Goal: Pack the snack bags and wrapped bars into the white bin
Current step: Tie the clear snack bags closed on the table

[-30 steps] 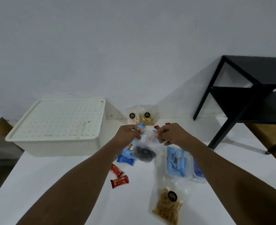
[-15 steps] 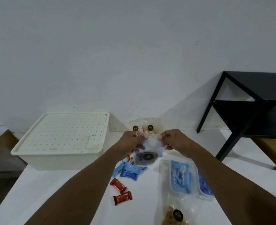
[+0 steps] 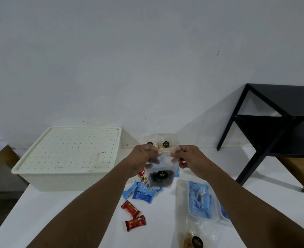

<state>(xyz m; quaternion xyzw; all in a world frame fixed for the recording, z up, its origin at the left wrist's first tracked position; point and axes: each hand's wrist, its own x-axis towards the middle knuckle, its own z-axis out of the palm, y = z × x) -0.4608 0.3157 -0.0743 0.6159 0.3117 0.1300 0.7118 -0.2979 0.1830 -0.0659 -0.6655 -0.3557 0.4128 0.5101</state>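
Observation:
A clear zip bag of dark snacks (image 3: 161, 173) hangs above the white table, pinched at its top corners by my left hand (image 3: 144, 155) and my right hand (image 3: 187, 157). The white bin (image 3: 67, 178) stands at the left with its perforated lid (image 3: 70, 147) on. Blue wrapped bars (image 3: 141, 191) and two red wrapped bars (image 3: 132, 214) lie below the bag. Two clear snack bags (image 3: 162, 143) lean against the wall behind my hands. A bag of brown sticks (image 3: 195, 237) lies at the bottom edge.
A clear tub of blue wrapped bars (image 3: 200, 200) sits right of centre, with a second tub partly hidden behind my right arm. A black metal shelf (image 3: 276, 122) stands at the right. Wooden floor shows past both table sides.
Both hands have lifted the dark snack bag higher and farther from me, stretching its top flat. The view has tilted upward, so the brown stick bag now sits at the bottom edge.

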